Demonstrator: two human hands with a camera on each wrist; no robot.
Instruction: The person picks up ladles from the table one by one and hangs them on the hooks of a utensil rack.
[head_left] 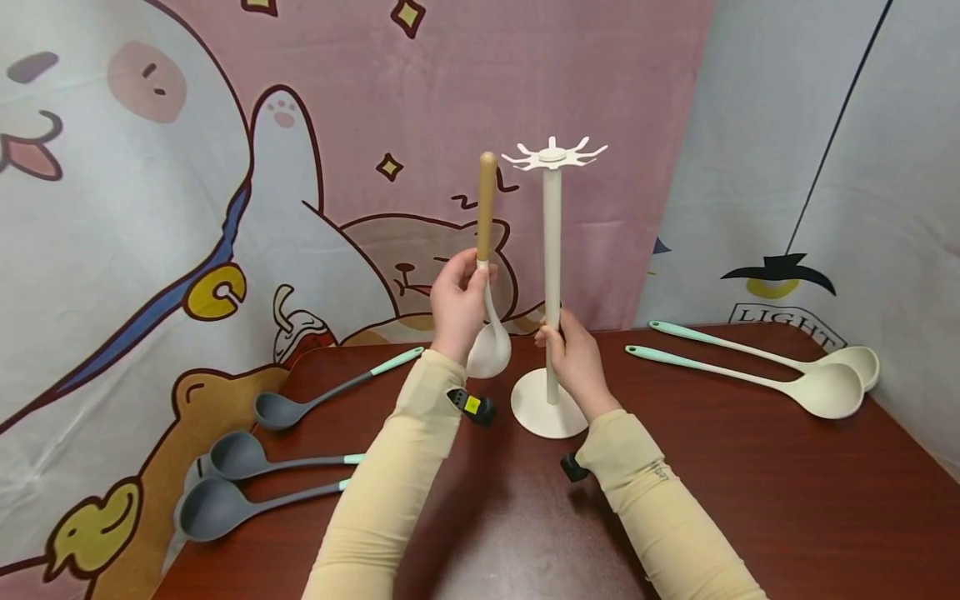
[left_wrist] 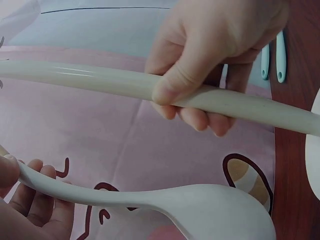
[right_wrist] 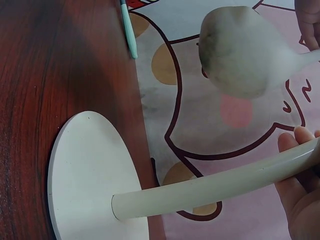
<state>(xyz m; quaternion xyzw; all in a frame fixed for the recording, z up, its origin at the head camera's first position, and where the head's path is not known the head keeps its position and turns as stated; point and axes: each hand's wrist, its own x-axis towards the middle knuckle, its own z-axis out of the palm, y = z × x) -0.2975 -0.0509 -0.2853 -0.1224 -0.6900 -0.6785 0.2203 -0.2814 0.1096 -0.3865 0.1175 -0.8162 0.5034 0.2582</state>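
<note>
My left hand (head_left: 459, 304) pinches a white ladle (head_left: 489, 350) at the neck, just below its wooden handle (head_left: 487, 204). The ladle hangs bowl down and handle up, left of a white utensil stand (head_left: 552, 250) and apart from it. Around the lower part of the stand's post, my right hand (head_left: 576, 354) curls its thumb and fingers. The stand is upright, with a round base (right_wrist: 90, 175) on the table and a ring of prongs (head_left: 553, 156) at its top. In the left wrist view, the ladle bowl (left_wrist: 225, 212) lies below the gripped post (left_wrist: 115, 82).
Several grey ladles with mint handles, one a grey ladle (head_left: 281, 410), lie on the left of the brown table (head_left: 750, 500). Two cream ladles, the nearer a cream ladle (head_left: 825, 392), lie at the right. A cartoon-printed cloth (head_left: 600, 75) hangs behind.
</note>
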